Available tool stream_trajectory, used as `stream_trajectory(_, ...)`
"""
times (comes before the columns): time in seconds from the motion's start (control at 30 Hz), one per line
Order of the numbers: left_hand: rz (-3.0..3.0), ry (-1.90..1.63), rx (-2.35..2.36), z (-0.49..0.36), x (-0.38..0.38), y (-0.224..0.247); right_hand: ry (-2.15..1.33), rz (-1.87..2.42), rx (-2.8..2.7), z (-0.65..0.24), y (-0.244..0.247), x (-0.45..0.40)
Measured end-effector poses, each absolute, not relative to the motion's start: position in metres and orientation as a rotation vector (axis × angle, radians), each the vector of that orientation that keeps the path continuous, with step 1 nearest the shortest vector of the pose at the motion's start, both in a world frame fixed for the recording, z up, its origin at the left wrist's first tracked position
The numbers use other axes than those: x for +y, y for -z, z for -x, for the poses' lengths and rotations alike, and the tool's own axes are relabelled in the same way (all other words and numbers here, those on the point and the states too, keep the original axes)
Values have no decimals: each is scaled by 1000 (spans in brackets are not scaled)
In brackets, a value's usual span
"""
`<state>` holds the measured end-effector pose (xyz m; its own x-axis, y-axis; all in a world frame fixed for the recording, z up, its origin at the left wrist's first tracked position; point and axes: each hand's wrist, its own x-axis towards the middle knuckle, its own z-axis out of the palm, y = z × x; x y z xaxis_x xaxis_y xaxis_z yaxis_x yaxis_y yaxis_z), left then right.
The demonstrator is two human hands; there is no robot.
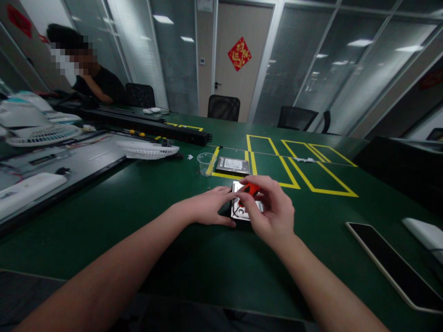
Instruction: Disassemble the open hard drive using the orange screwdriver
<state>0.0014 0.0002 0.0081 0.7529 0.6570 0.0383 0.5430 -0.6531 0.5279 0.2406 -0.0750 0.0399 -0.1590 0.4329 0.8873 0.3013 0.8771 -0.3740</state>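
Note:
A silver hard drive [241, 213] lies on the green table in front of me, partly covered by my hands. My left hand [216, 205] grips its left side, thumb at the near edge and fingers at the far one. In my right hand [272, 207] is a red-and-black screwdriver [251, 188], pinched between thumb and fingers above the drive. Its dark shaft slants down to the drive's near left part; the tip is too small to make out. Just beyond, a second hard drive [232, 165] rests label up within yellow tape, beside a clear plastic cup [206, 164].
A phone [391, 263] lies at the right, near a white device [424, 237]. White fans [31, 117], a long black bar [145, 127] and a large flat panel [90, 159] fill the left. A person [98, 83] sits at the far left. Yellow tape rectangles [334, 191] mark the table.

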Motion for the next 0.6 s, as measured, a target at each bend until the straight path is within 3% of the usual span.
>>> stream_trajectory(0.23,-2480,-275,934,-4,-2,-13,-270,524,-1785,-244,-37,-75)
stream_trajectory(0.6,-2487,-315,905,1,2,-3,-161,543,-1753,-241,-42,-76)
